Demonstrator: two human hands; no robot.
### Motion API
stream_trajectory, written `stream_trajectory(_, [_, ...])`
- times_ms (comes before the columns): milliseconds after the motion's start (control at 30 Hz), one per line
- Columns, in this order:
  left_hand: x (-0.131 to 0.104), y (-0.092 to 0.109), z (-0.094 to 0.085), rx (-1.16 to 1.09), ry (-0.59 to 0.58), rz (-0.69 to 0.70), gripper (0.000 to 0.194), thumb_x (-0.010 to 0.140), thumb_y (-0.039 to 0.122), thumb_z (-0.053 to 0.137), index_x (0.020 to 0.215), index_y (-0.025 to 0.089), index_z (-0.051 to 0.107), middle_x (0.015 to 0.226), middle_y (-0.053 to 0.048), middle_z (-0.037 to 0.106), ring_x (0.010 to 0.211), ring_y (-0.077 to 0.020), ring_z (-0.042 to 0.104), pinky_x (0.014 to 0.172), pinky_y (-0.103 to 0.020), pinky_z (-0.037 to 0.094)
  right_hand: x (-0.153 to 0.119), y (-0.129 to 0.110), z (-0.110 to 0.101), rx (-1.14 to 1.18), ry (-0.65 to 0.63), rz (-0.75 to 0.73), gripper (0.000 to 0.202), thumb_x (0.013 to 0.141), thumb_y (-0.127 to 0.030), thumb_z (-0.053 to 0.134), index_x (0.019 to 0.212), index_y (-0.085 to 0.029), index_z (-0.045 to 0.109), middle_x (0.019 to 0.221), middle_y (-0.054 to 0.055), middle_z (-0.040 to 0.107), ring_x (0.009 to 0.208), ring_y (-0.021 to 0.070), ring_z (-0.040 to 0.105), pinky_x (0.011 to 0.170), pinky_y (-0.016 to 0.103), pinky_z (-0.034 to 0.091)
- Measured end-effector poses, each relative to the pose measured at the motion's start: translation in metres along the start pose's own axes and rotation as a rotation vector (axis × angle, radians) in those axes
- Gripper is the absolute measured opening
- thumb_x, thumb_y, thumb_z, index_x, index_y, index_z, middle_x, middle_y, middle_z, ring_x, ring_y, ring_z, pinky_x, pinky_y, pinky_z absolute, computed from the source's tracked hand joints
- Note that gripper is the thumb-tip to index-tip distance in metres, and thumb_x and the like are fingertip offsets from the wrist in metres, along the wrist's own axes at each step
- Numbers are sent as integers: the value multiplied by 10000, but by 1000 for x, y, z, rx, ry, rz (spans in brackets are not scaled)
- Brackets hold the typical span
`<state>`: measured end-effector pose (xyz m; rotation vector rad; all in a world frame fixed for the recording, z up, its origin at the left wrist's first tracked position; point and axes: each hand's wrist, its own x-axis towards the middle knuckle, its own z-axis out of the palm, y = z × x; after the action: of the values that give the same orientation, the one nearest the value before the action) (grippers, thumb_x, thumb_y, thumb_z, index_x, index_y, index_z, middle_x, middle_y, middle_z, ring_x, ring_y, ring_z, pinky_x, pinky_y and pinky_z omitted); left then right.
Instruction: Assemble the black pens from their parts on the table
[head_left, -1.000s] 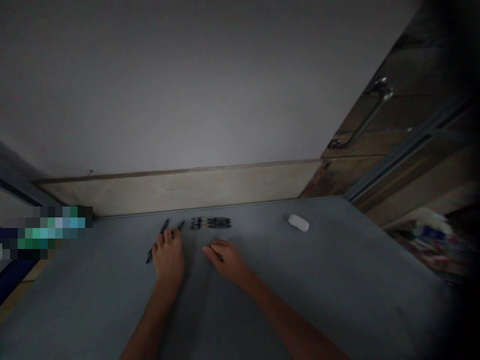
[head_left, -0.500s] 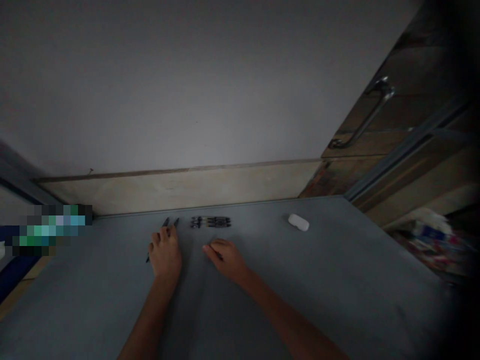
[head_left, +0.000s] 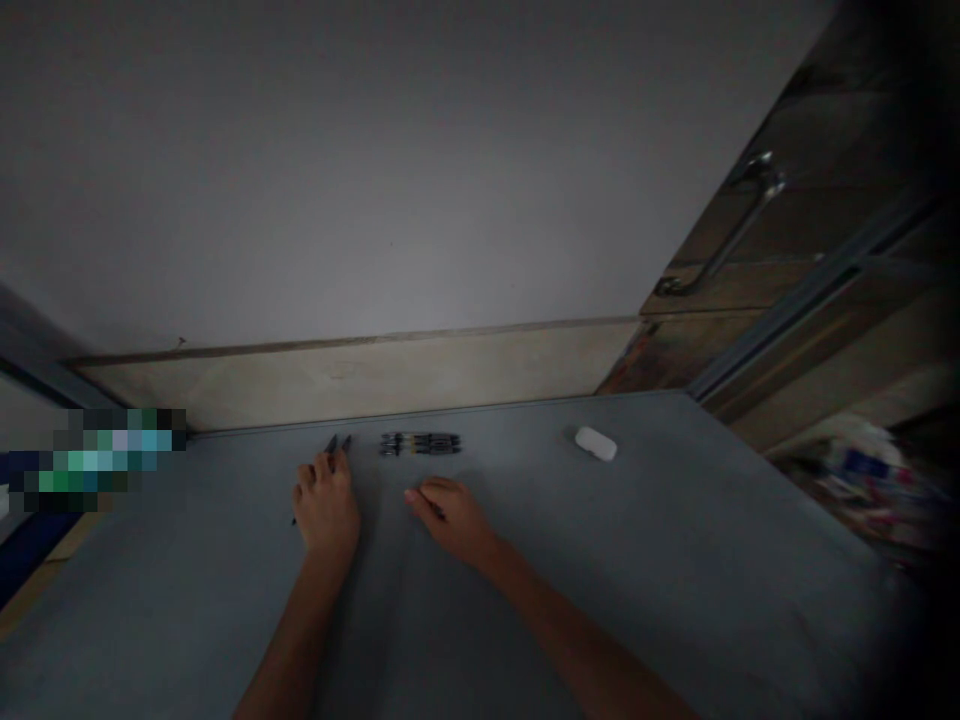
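On the grey-blue table (head_left: 510,560), my left hand (head_left: 325,505) is bent over dark pens (head_left: 345,444), whose tips stick out past the fingers. Part of a pen also shows at the left of that hand, and the palm hides the rest. Several dark pens (head_left: 421,443) lie side by side in a small row to the right of it, near the table's back edge. Just in front of this row rests my right hand (head_left: 450,515), its fingers curled closed; whether anything is inside cannot be made out.
A white oval object (head_left: 596,443) lies toward the back right of the table. Behind the table rises a pale wall (head_left: 375,200). A wooden door with a metal handle (head_left: 731,235) is at the right, with a cluttered heap (head_left: 862,475) beyond the table's right edge.
My left hand has shifted slightly left, and the pen tip beyond its fingers has moved a little left with it. My right hand has stayed in place.
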<state>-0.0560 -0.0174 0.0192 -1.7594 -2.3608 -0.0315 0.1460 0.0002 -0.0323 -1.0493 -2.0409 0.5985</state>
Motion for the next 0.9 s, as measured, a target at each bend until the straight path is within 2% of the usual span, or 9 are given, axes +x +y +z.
stream_trajectory(200, [0,-2,3,-3,33,-13,520,1124,104,431,1508,213,764,1427,-186,763,1292,-347,678,984,-380,601,1,0,0,82,-103,78,577,1132,-331,661,599,-275,448,651,-19,533,653,191,567,673,353,454])
stream_trajectory(433, [-1,-4,6,-8,34,-19,553,1128,103,426,1568,212,741,1458,-185,767,1310,-352,686,1000,-393,614,1,-3,1,97,-74,69,559,1117,-300,667,620,-272,415,645,-37,504,645,181,562,673,340,428])
stream_trajectory(633, [1,-6,7,-9,35,-18,534,1113,104,451,1537,189,765,1460,-200,770,1313,-363,686,994,-408,622,0,-2,1,98,-66,64,531,1115,-302,645,634,-275,420,653,-31,529,641,179,564,661,336,413])
stream_trajectory(900, [3,-9,14,-7,69,-27,530,1112,93,452,1514,191,783,1421,-185,792,1290,-361,715,994,-419,634,1,0,2,105,-80,58,529,1108,-323,634,657,-282,360,646,-43,481,639,178,527,656,336,374])
